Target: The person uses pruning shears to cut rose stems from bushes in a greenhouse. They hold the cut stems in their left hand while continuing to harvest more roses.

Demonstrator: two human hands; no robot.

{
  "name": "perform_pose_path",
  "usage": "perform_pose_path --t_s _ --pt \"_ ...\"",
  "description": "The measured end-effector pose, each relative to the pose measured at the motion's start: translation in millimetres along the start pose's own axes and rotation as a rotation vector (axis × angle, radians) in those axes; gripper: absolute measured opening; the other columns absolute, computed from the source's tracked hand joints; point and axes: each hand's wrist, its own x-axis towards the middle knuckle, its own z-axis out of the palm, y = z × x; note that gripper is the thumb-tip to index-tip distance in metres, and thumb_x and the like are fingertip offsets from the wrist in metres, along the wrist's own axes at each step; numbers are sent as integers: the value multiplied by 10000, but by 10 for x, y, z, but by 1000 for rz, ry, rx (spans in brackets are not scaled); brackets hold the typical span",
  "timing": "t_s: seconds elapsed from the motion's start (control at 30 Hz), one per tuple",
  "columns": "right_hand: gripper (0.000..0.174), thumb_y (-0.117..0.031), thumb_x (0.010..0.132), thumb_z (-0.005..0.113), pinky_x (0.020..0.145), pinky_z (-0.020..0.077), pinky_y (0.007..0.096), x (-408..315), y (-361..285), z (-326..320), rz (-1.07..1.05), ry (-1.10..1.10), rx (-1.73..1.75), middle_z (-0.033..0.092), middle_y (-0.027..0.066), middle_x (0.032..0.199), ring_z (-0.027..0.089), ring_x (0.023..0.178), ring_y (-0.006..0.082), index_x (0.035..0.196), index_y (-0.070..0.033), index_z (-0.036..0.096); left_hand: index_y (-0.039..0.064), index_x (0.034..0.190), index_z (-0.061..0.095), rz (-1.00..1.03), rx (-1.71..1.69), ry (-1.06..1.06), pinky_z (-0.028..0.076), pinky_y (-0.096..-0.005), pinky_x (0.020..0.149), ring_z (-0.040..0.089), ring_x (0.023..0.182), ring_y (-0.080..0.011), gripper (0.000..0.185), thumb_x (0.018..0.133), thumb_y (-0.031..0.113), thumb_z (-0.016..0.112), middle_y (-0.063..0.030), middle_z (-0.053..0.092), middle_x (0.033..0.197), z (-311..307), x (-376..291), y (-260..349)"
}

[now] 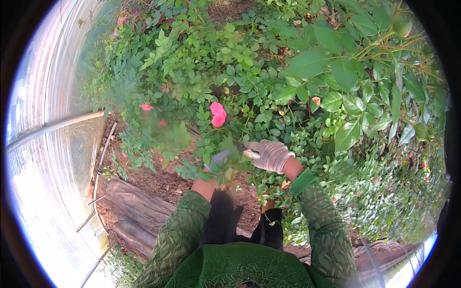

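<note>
My right hand (270, 155), in a pale striped knit glove, reaches in from the right among rose stems. A small dark hand tool (239, 147) shows at its fingertips; its shape is mostly hidden, and I cannot tell its kind. My left hand (218, 160), in a greyish glove, is just left of it, partly covered by blurred leaves. Whether it grips a stem cannot be seen. Directly beyond the hands, a pair of bright pink rose blooms (218, 114) stands on a leafy rose bush (194, 75).
Large rose leaves (335, 61) with a bud (402, 26) hang close at upper right. Clear plastic sheeting (47, 162) on a frame bar (61, 124) walls the left. A dark ground sheet (138, 201) lies on brown soil (162, 176). More rose bushes (374, 194) fill the right.
</note>
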Motion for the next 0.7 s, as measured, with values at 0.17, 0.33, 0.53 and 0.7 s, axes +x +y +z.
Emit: perform_pose_path --t_s 0.17,0.33,0.53,0.7 --pt "595 -248 821 658 521 465 303 117 421 79 402 143 1166 551 36 771 528 569 145 1362 -117 447 61 1106 638 77 3 34 591 -353 597 672 808 -170 317 821 176 718 -49 676 946 194 -161 -108" --pt "602 -289 838 665 561 528 349 538 681 -99 573 29 1158 564 60 814 556 596 188 1369 -134 429 71 1070 643 -16 -105 122 573 -311 610 660 760 -154 325 788 191 753 -43 679 940 276 -304 12" --pt "668 -375 776 715 850 496 538 709 789 -61 552 19 1496 553 227 1159 554 1030 409 1328 -113 445 69 1035 642 -81 -82 90 557 -293 664 653 791 -144 309 783 206 758 -32 674 942 160 -290 118" --pt "448 -323 804 696 562 475 382 642 762 8 490 70 1690 562 89 810 529 597 226 1175 -122 544 62 1001 639 -115 -86 116 544 -281 682 637 779 -134 244 805 169 736 -16 654 885 68 -334 89"
